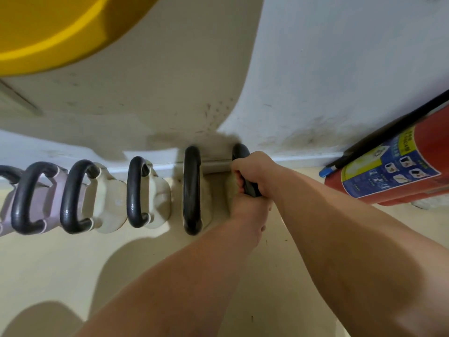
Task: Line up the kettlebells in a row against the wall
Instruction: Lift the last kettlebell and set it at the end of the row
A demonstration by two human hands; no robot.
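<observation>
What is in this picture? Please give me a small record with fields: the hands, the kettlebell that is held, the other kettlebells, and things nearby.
hands: left hand and right hand both closed on one black handle
held kettlebell: rightmost in the row, body mostly hidden by the hands
row: cream kettlebell, two smaller cream ones, a lilac kettlebell, one more cut off at the left edge
placement: along the wall
nearby: red fire extinguisher to the right, yellow object top left

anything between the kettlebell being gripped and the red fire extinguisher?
Nothing: in the head view only bare cream floor and white wall base separate the black-handled kettlebell, held by both hands, from the red fire extinguisher.
</observation>
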